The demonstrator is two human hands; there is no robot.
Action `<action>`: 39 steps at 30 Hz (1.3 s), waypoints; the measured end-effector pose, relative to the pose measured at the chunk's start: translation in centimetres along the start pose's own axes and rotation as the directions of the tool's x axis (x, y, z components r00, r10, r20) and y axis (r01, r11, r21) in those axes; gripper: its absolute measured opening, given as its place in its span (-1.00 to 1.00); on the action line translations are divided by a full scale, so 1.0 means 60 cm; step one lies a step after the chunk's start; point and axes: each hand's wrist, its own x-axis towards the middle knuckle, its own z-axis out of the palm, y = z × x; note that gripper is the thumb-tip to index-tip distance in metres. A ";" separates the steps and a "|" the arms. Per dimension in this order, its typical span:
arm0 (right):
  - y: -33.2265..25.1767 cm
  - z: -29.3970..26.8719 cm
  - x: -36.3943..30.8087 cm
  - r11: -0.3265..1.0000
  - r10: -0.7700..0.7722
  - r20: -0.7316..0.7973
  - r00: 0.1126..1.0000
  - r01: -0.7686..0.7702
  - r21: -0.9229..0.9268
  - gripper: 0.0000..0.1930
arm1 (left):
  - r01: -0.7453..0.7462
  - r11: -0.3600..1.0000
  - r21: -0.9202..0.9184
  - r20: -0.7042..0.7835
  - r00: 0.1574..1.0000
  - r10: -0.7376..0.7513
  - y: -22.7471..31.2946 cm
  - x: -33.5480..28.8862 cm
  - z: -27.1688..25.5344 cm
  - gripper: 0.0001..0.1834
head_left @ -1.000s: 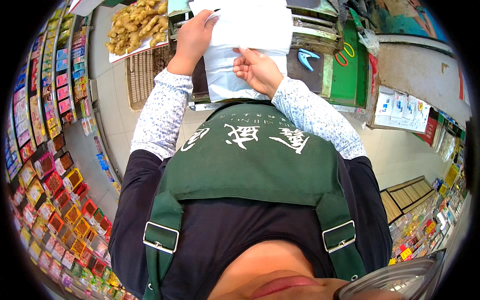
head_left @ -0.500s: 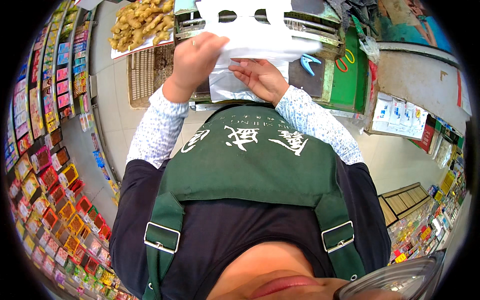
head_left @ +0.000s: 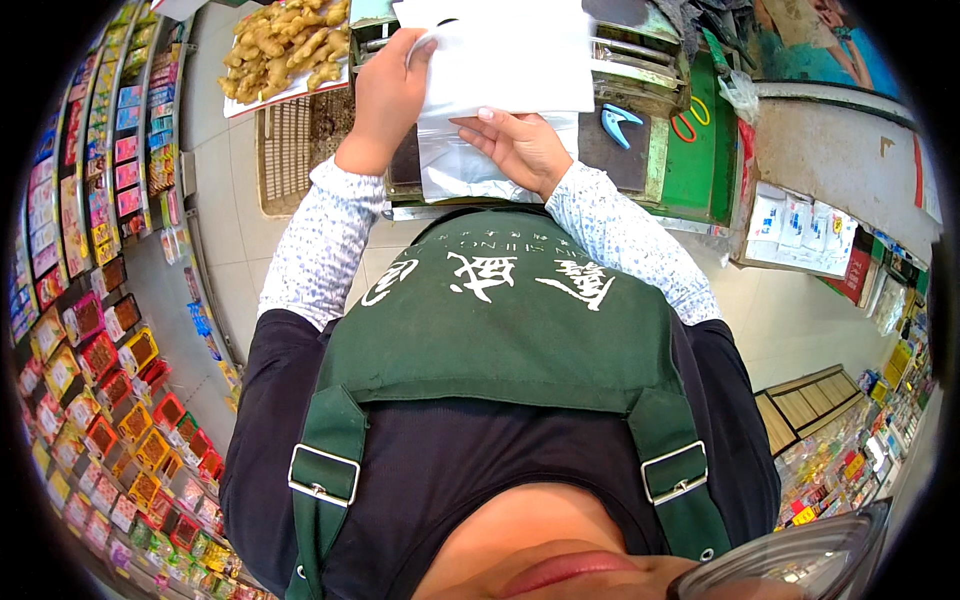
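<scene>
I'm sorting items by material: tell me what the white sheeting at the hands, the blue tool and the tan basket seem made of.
White sheeting: likely thin plastic film, smooth above, with glossy creases lower down.
Blue tool: probably smooth plastic, judging by its even colour; coated metal is possible.
Tan basket: apparently rigid, dull plastic, with a regular slotted wall.

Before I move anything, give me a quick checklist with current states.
1. Left hand pinching the white sheet at its left edge: ok.
2. Right hand at the sheet's lower edge: ok.
3. Right hand's grip firm: cannot tell.
4. Pale layer under the sheet fully visible: not ok, partly covered.
5. Blue tool apart from right hand: ok.
6. Ginger apart from left hand: ok.
</scene>
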 end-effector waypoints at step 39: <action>0.007 0.005 0.037 0.997 -0.036 -0.140 0.990 0.026 -0.069 -0.79 | 0.615 0.022 -0.788 0.503 0.665 -0.552 0.017 -0.112 0.078 -0.93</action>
